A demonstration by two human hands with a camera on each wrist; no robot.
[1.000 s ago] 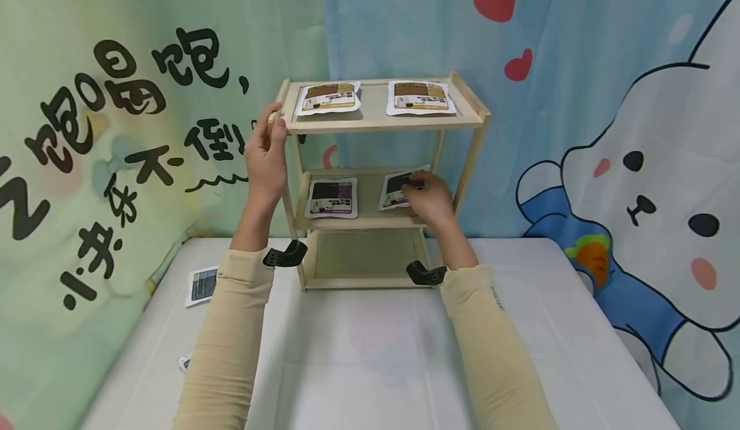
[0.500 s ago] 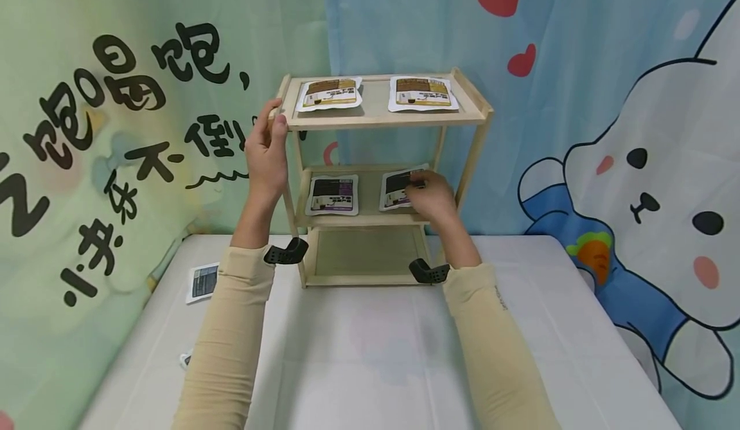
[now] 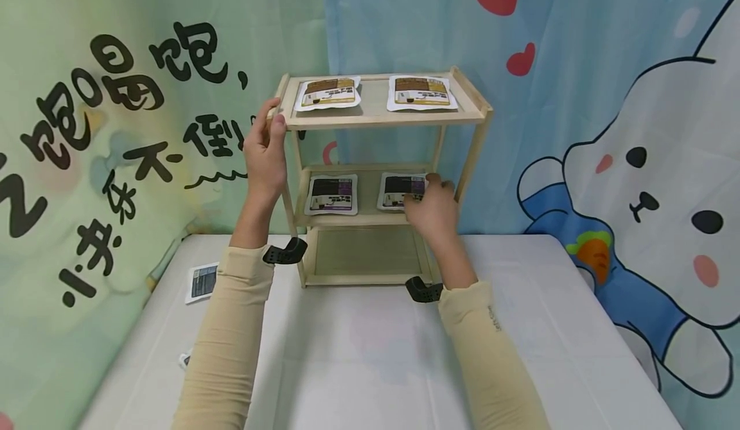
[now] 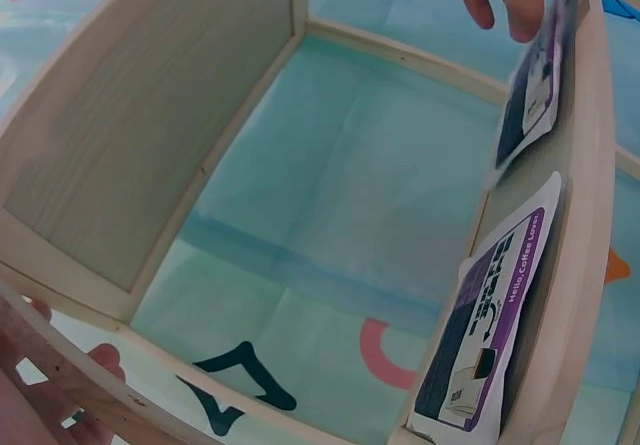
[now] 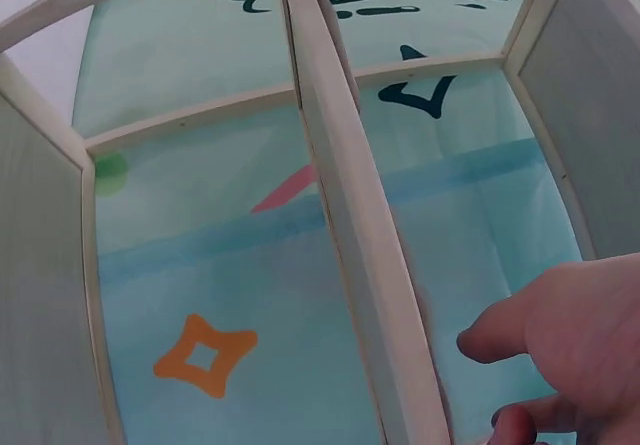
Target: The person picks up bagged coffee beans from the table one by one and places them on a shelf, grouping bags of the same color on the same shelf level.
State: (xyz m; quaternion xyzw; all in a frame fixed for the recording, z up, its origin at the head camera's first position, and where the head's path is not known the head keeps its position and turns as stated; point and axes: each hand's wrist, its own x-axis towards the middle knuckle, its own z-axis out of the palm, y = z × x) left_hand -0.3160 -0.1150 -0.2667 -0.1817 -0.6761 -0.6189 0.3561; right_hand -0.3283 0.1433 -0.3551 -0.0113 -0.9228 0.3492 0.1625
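Note:
A three-tier wooden shelf stands on the table. My left hand grips the left end of its top tier, thumb at the front. At the right of the middle tier, my right hand touches the right side of a white packet with a black and purple label. Its thumb and fingers are spread apart in the right wrist view. A matching coffee packet lies to the left on that tier, its purple print legible in the left wrist view. Brown and yellow packets lie on the top tier.
The bottom tier stands on a white tablecloth. Another packet lies at the left by my sleeve, and a small piece of something shows nearer me. A printed curtain hangs close behind.
The right packet on the middle tier has turned from tilted to nearly straight. My right hand has shifted a little, and its fingers have spread from the packet's corner. The left hand stays put.

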